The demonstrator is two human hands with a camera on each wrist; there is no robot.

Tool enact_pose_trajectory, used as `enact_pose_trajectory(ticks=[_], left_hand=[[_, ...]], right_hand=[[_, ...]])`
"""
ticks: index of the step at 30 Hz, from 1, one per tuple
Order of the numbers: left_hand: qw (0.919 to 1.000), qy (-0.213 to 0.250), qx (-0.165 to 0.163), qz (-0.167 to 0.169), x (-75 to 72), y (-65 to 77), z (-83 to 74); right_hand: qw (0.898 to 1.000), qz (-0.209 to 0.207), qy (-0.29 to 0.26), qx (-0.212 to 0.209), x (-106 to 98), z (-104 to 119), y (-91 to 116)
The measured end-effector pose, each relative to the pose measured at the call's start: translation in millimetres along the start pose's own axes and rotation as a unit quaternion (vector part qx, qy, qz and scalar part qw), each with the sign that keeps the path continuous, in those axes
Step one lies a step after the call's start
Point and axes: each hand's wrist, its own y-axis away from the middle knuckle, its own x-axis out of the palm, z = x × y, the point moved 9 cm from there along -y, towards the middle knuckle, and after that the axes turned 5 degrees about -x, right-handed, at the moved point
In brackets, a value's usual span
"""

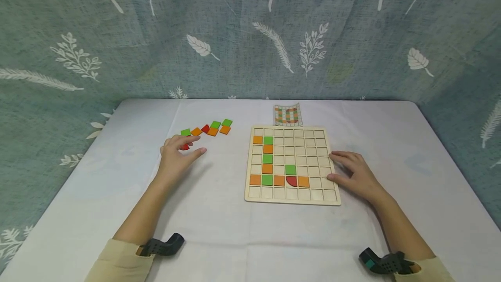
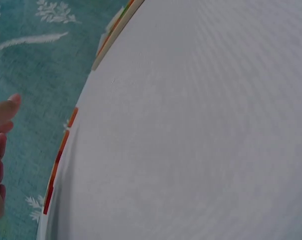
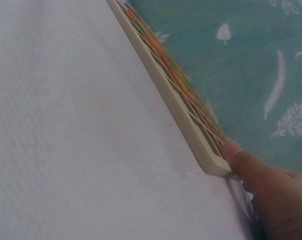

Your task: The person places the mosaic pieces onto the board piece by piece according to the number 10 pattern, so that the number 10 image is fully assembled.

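On the near side, the left hand (image 1: 175,156) hangs over the loose tiles (image 1: 212,132), thumb and forefinger parted, with nothing visible between them. The right hand (image 1: 358,175) rests on the right edge of the board (image 1: 315,158), thumb and forefinger spread; whether the other fingers tuck underneath, one cannot tell. The board looks like thin, stiff, light wood, likely to slide easily, so steadying it by the rim makes sense. Orange and green tiles and a red rounded piece (image 1: 291,181) sit in its cells. The loose tiles lie left of the board; they seem light, hard and smooth, unlikely to break, but awkward to lift flat, best pinched by opposite edges. Just beyond the board's far edge lies a patterned card (image 1: 287,114), slightly curled and probably flexible. White cloth (image 1: 211,229), faintly creased, covers the table, and behind it hangs a blue-green curtain (image 1: 235,34) printed with white leaves.
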Motion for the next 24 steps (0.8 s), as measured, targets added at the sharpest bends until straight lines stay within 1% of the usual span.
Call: enact_pose_trajectory(ticks=[5,10,18,21,24], left_hand=[[0.9996,-0.015,-0.021,-0.014,-15.2,-2.5,12.7],[0.9988,-0.03,-0.038,-0.011,-22.1,-8.8,29.7],[0.9958,-0.072,-0.056,0.013,-22.3,-21.0,58.5],[0.9948,-0.079,-0.059,0.023,-21.1,-24.5,66.0],[0.9943,-0.08,-0.061,0.036,-18.3,-26.5,69.9]], right_hand=[[1.0,0.001,0.001,-0.002,0.0,1.6,-0.8],[1.0,-0.004,-0.01,-0.009,-1.1,1.9,-0.5],[1.0,-0.006,-0.01,-0.014,-2.0,1.1,-0.3],[1.0,-0.005,-0.008,-0.01,-1.8,0.7,-0.7],[1.0,-0.003,-0.005,-0.007,-1.6,0.6,-1.3]])
